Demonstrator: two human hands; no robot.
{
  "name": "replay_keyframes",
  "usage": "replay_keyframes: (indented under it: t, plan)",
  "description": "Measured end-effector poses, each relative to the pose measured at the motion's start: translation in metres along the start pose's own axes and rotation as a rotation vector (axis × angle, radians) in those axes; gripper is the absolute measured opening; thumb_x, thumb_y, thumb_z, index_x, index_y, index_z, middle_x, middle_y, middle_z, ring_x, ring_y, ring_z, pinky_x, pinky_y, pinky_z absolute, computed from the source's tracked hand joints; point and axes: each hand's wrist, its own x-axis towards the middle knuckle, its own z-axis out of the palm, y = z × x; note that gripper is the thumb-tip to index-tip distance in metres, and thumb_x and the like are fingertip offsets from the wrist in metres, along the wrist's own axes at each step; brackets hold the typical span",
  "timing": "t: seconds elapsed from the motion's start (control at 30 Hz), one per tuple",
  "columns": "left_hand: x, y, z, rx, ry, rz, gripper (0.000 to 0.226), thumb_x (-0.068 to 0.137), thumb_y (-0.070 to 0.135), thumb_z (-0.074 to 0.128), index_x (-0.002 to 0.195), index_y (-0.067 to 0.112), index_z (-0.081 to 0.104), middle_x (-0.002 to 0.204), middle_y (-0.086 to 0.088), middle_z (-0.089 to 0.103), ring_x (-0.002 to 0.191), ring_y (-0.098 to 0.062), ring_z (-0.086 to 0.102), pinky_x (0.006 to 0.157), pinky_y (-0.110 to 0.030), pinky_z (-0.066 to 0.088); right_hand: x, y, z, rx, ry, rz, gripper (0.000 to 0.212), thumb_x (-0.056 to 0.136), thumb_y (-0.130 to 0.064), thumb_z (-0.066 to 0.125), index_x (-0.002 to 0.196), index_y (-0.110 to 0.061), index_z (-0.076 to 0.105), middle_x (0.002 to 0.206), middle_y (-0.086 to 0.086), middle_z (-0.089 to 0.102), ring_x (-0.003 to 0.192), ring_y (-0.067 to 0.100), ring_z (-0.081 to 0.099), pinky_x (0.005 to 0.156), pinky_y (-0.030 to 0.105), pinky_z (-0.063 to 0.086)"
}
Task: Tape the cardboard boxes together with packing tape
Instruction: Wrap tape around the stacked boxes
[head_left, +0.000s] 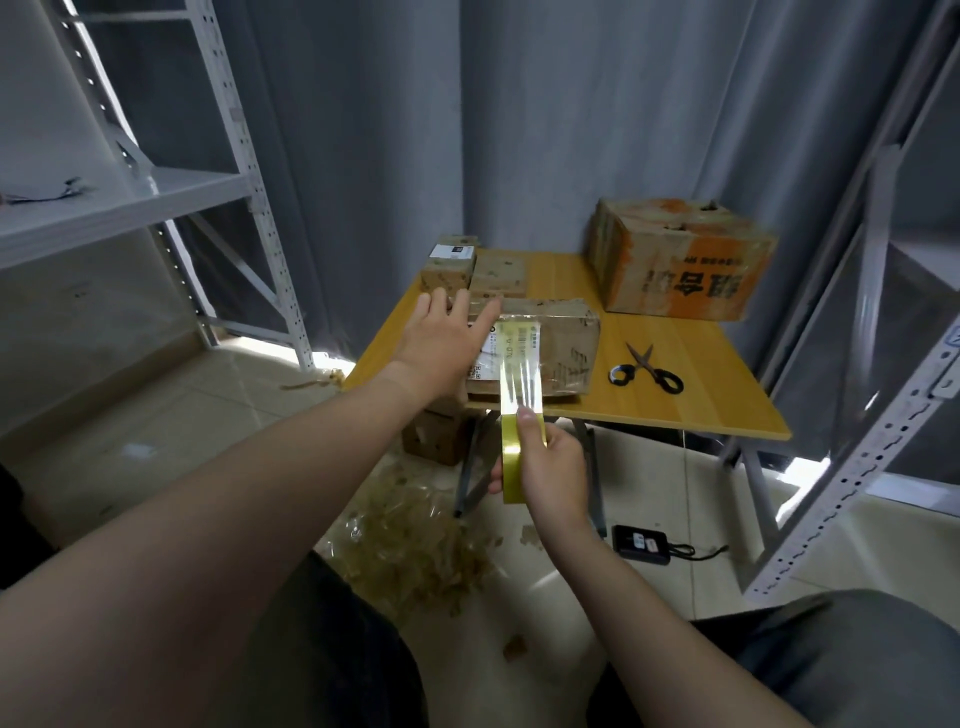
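The right hand (550, 467) grips the tape roll (511, 460) just near of the box (566, 338), its strip (521, 374) running far toward the flat, spread-fingered left hand (441, 345).

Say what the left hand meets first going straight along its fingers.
Likely the small brown cardboard boxes standing just beyond the left hand; depth is unclear.

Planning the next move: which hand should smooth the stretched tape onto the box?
Probably left: the left hand lies open on the box beside the tape strip; the right hand grips the roll.
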Motion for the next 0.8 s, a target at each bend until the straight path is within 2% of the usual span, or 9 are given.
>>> replay_keyframes:
  t: [0.1, 0.17, 0.3, 0.43, 0.53, 0.6, 0.67, 0.7, 0.8]
  plan:
    - [0.013, -0.005, -0.009, -0.028, -0.055, 0.013, 0.141, 0.06, 0.066, 0.086, 0.164, 0.017, 0.004, 0.139, -0.019, 0.046, 0.122, -0.039, 0.048, 0.104, -0.046, 0.038, 0.007, -0.016, -0.005, 0.042, -0.029, 0.004, 0.04, 0.106, -0.048, 0.052, 0.099, -0.011, 0.068, 0.067, 0.014, 0.074, 0.055, 0.031, 0.072, 0.054, 0.038, 0.061]
    - [0.022, -0.009, -0.015, -0.079, -0.114, 0.005, 0.144, 0.057, 0.066, 0.087, 0.164, 0.019, 0.002, 0.143, -0.019, 0.045, 0.125, -0.042, 0.048, 0.106, -0.048, 0.036, 0.011, -0.027, -0.007, 0.061, -0.043, -0.002, 0.041, 0.105, -0.049, 0.054, 0.101, -0.011, 0.067, 0.069, 0.014, 0.074, 0.056, 0.031, 0.072, 0.055, 0.038, 0.061]
    - [0.039, -0.024, -0.02, -0.181, -0.204, 0.009, 0.149, 0.054, 0.066, 0.085, 0.165, 0.023, -0.006, 0.15, -0.02, 0.044, 0.131, -0.043, 0.046, 0.108, -0.05, 0.032, 0.012, -0.037, -0.012, 0.076, -0.019, -0.088, 0.031, 0.103, -0.046, 0.059, 0.097, -0.016, 0.068, 0.066, 0.014, 0.073, 0.056, 0.03, 0.073, 0.055, 0.038, 0.062]
    - [0.054, -0.04, -0.024, -0.303, -0.322, 0.047, 0.15, 0.057, 0.064, 0.087, 0.164, 0.029, -0.013, 0.153, -0.017, 0.045, 0.136, -0.042, 0.044, 0.11, -0.052, 0.028, 0.011, -0.044, -0.014, 0.104, -0.029, -0.114, 0.023, 0.104, -0.037, 0.059, 0.099, -0.016, 0.068, 0.068, 0.015, 0.073, 0.06, 0.03, 0.074, 0.061, 0.044, 0.064]
    - [0.064, -0.05, -0.03, -0.387, -0.423, 0.051, 0.146, 0.061, 0.065, 0.085, 0.164, 0.031, -0.013, 0.156, -0.008, 0.046, 0.139, -0.038, 0.045, 0.112, -0.055, 0.028, 0.013, -0.059, -0.011, 0.114, -0.046, -0.124, 0.021, 0.105, -0.034, 0.058, 0.101, -0.016, 0.068, 0.072, 0.016, 0.075, 0.061, 0.03, 0.075, 0.055, 0.036, 0.061]
    - [0.07, -0.059, -0.036, -0.501, -0.525, 0.067, 0.135, 0.06, 0.063, 0.087, 0.163, 0.029, 0.007, 0.155, -0.002, 0.049, 0.136, -0.033, 0.048, 0.115, -0.051, 0.036, 0.015, -0.068, -0.009, 0.116, -0.057, -0.124, 0.02, 0.105, -0.032, 0.058, 0.101, -0.015, 0.068, 0.075, 0.017, 0.076, 0.062, 0.031, 0.075, 0.051, 0.032, 0.058]
    - [0.074, -0.067, -0.036, -0.616, -0.611, 0.117, 0.104, 0.064, 0.059, 0.089, 0.149, 0.028, 0.039, 0.141, 0.001, 0.058, 0.125, -0.025, 0.055, 0.111, -0.045, 0.045, 0.018, -0.072, -0.007, 0.106, -0.068, -0.113, 0.02, 0.105, -0.032, 0.059, 0.1, -0.015, 0.069, 0.074, 0.017, 0.075, 0.062, 0.032, 0.075, 0.051, 0.032, 0.058]
    - [0.074, -0.07, -0.033, -0.654, -0.634, 0.136, 0.09, 0.068, 0.057, 0.089, 0.142, 0.028, 0.048, 0.134, 0.003, 0.062, 0.121, -0.024, 0.057, 0.109, -0.043, 0.047, 0.019, -0.073, -0.006, 0.103, -0.069, -0.102, 0.02, 0.104, -0.033, 0.059, 0.099, -0.016, 0.069, 0.073, 0.017, 0.075, 0.062, 0.032, 0.075, 0.051, 0.032, 0.058]
    - [0.07, -0.07, -0.025, -0.734, -0.603, 0.147, 0.077, 0.071, 0.052, 0.088, 0.136, 0.028, 0.056, 0.124, 0.005, 0.066, 0.116, -0.022, 0.062, 0.107, -0.043, 0.049, 0.022, -0.071, -0.004, 0.098, -0.064, -0.094, 0.02, 0.104, -0.034, 0.06, 0.1, -0.016, 0.069, 0.071, 0.015, 0.075, 0.062, 0.031, 0.075, 0.052, 0.034, 0.06]
